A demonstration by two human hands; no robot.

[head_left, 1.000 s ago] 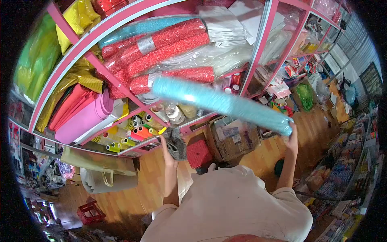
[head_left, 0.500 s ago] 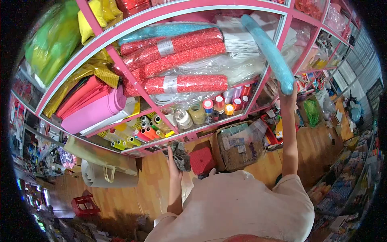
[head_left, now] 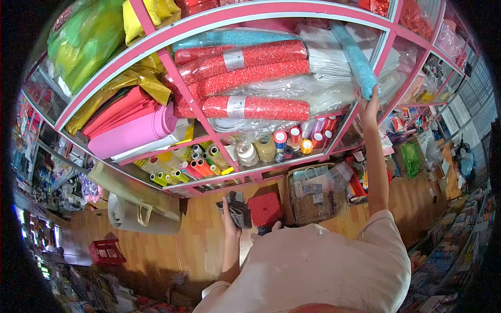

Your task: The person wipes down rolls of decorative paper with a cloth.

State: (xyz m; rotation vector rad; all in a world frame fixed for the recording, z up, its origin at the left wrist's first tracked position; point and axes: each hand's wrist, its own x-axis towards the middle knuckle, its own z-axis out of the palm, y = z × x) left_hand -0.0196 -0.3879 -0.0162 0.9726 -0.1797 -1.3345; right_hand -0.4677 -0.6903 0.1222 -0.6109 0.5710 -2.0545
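My right hand point(head_left: 369, 107) is closed on the lower end of a light-blue glittery roll point(head_left: 357, 61) in clear wrapping. The roll slants up and back into the right part of the shelf compartment, beside a stack of white sheets point(head_left: 327, 62). Several red glitter rolls point(head_left: 261, 55) lie to the left of the white sheets. Low down, my left hand point(head_left: 230, 224) grips a crumpled dark grey cloth point(head_left: 240, 209), held above the floor near a red stool point(head_left: 264, 209).
Pink-framed shelves point(head_left: 198, 112) span the front, with spools of ribbon point(head_left: 280, 137) on the lower level. A pink roll point(head_left: 135, 130) lies at left. On the floor stand a cardboard box point(head_left: 315, 201), a large pale bag point(head_left: 130, 216) and another red stool point(head_left: 107, 252).
My right hand has pushed the blue roll farther up and into the shelf, its near end now closer to the frame. The left hand still holds the cloth. The view has shifted slightly.
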